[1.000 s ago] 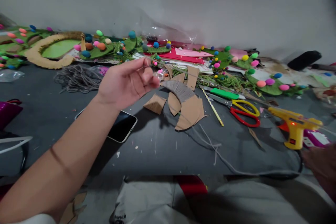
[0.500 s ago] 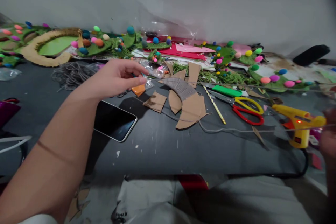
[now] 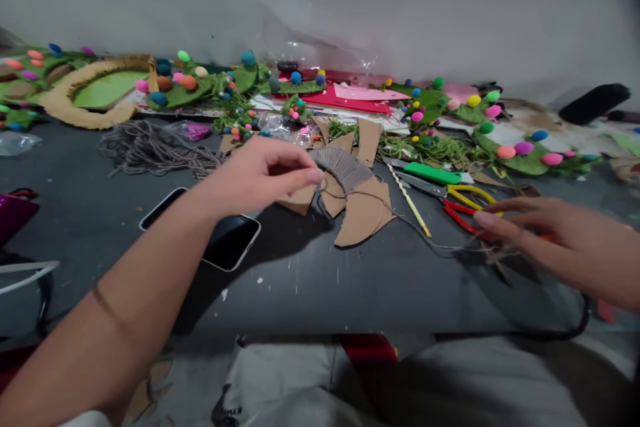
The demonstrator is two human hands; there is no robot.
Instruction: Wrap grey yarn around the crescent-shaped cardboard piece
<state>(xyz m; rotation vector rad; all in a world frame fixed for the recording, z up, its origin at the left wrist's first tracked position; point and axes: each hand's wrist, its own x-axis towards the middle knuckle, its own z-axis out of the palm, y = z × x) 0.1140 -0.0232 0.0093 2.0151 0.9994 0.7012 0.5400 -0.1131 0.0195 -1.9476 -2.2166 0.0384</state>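
My left hand (image 3: 267, 177) is above the cardboard, its thumb and fingertips closed on a loop of thin grey yarn (image 3: 367, 195). The yarn runs right across the table toward my right hand (image 3: 560, 240). That hand is slightly blurred, its fingers stretched out over the scissors (image 3: 463, 213) with red and yellow handles. Loose yarn lies just below its thumb. Between the hands is a curved cardboard piece (image 3: 363, 217), its upper part wrapped in closely laid grey yarn (image 3: 345, 167). The yellow glue gun is hidden behind my right hand.
A phone (image 3: 233, 243) lies under my left forearm. A heap of grey yarn (image 3: 155, 147) is behind it. A pale twisted stick (image 3: 410, 203) and a green-handled tool (image 3: 433, 173) lie near the scissors. Green felt leaves with coloured balls (image 3: 530, 153) line the back.
My left hand has moved right and down to the wrapped cardboard and pinches the yarn. My right hand has come in from the right edge to the scissors, covering the glue gun.
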